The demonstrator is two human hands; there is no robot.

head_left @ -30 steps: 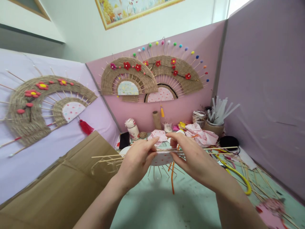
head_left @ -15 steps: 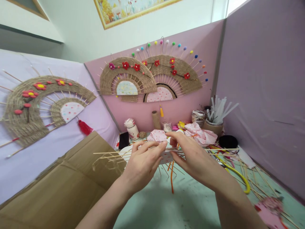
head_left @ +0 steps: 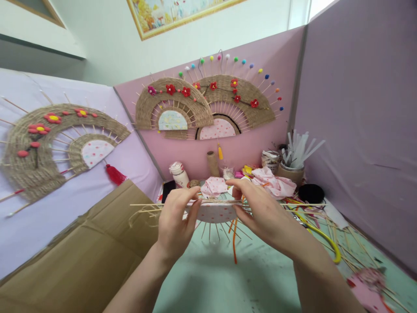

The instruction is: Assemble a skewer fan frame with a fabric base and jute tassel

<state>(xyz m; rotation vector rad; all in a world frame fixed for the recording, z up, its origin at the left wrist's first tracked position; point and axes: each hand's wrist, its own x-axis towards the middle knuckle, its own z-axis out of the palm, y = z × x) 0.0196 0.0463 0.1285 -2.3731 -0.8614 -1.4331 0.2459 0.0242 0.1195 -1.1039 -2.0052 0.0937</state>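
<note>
Between my two hands, a half-round fan piece [head_left: 216, 213] covered in dotted cloth is held above the table with its straight edge up. Thin wooden sticks [head_left: 219, 231] fan out below it, and longer sticks reach out to both sides. My left hand [head_left: 179, 217] pinches the left end of the straight edge between thumb and fingers. At the right end, my right hand [head_left: 254, 204] grips the same edge, thumb in front. Twine [head_left: 215, 200] runs along the top edge. An orange pipe cleaner [head_left: 235, 248] hangs beneath, near my right hand.
Brown cardboard [head_left: 97, 243] lies at the left. Yellow-handled scissors [head_left: 329, 243] and loose sticks [head_left: 355, 256] are on the right. A white bottle [head_left: 179, 174], a cardboard tube [head_left: 213, 163], dotted cloth [head_left: 273, 182] and a jar of white strips [head_left: 291, 174] stand behind. Finished fans [head_left: 241, 102] hang on the panels.
My left hand has moved left along the straight edge, away from my right hand, uncovering the dotted cloth and twine. My right hand has stayed in place.
</note>
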